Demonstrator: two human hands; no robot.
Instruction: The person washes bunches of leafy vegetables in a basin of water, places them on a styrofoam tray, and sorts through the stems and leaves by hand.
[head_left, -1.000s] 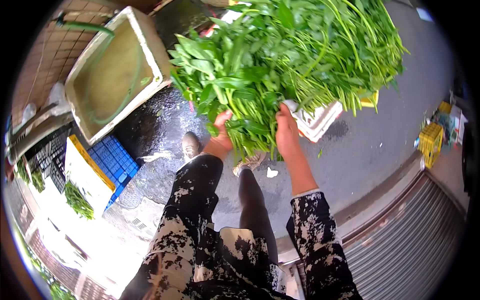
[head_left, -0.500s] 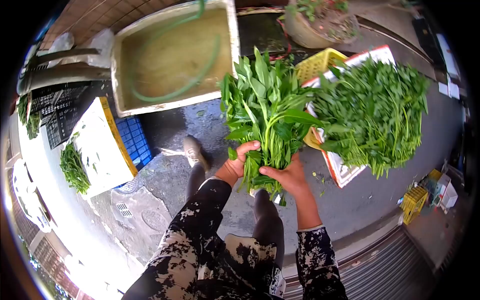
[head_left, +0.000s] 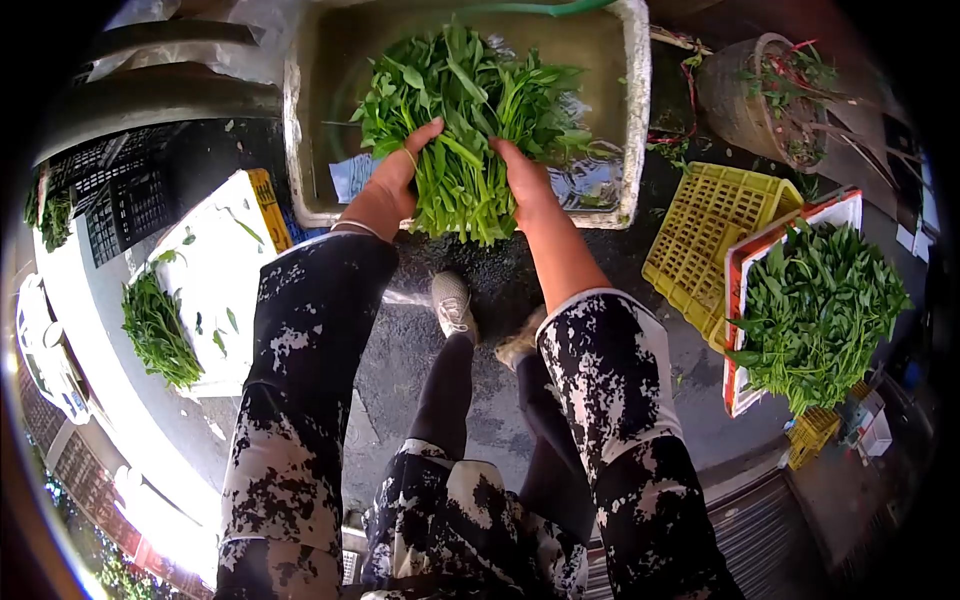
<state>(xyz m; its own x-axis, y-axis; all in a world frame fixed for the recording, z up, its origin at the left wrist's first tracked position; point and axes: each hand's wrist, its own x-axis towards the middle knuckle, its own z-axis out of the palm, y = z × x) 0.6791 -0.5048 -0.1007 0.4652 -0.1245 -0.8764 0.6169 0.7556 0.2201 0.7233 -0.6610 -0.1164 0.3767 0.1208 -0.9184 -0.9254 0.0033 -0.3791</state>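
One bunch of greens (head_left: 455,105) was over the water tub (head_left: 637,110) at upper centre, grasped by the fingers of the left hand (head_left: 396,180) and right hand (head_left: 526,180), while a large pile (head_left: 822,312), not yet picked up, lay in the box (head_left: 741,392) at right.

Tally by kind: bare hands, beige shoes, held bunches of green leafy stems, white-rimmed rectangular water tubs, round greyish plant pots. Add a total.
Bare hands (left hand, right hand): 2
Beige shoes: 2
Held bunch of green leafy stems: 1
White-rimmed rectangular water tub: 1
Round greyish plant pot: 1
Total: 7
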